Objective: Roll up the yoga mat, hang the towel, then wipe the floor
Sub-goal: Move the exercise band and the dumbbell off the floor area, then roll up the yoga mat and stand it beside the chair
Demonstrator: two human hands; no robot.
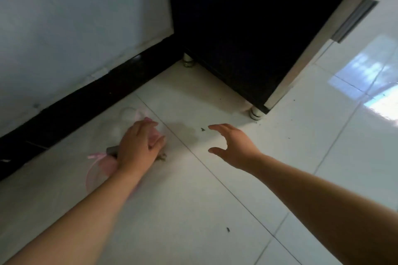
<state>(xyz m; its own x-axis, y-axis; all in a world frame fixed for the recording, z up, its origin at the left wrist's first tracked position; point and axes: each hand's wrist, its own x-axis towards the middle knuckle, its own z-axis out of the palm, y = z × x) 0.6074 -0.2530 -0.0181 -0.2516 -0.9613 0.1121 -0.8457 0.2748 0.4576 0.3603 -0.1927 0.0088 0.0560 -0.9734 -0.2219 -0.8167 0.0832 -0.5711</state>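
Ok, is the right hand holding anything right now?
No, the right hand hovers open over the floor tiles, fingers spread, with nothing in it.

Black cabinet (247,28) on metal legs (256,113) — dark baseboard (75,114) alongside.

Glossy white tiled floor (215,211) meets a pale wall (75,17) edged by a black skirting board (86,101). A black cabinet (247,28) stands on short metal feet (255,113), its pale front carrying a metal handle (355,20). A bright patch of reflected light (366,75) lies on the tiles at right
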